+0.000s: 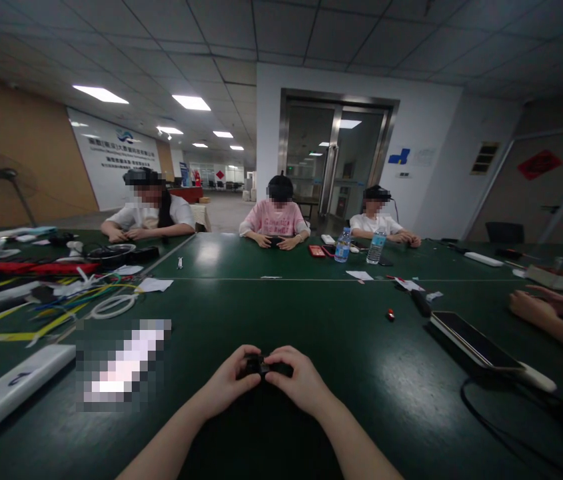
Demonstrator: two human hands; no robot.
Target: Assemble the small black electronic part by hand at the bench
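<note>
My left hand (pixel 227 381) and my right hand (pixel 297 379) meet just above the near edge of the dark green table (pixel 281 313). Both are closed in a pinch on a small black part (pixel 257 365) held between the fingertips. Its shape is too small and dark to make out. My forearms rest on the table in front of me.
Three people with head cameras sit across the table; another person's hands (pixel 544 310) rest at the right. Cables (pixel 61 300) and white strips (pixel 8 393) lie at the left. A tablet (pixel 476 341) with a black cord sits at the right, two water bottles (pixel 358 245) at the far side.
</note>
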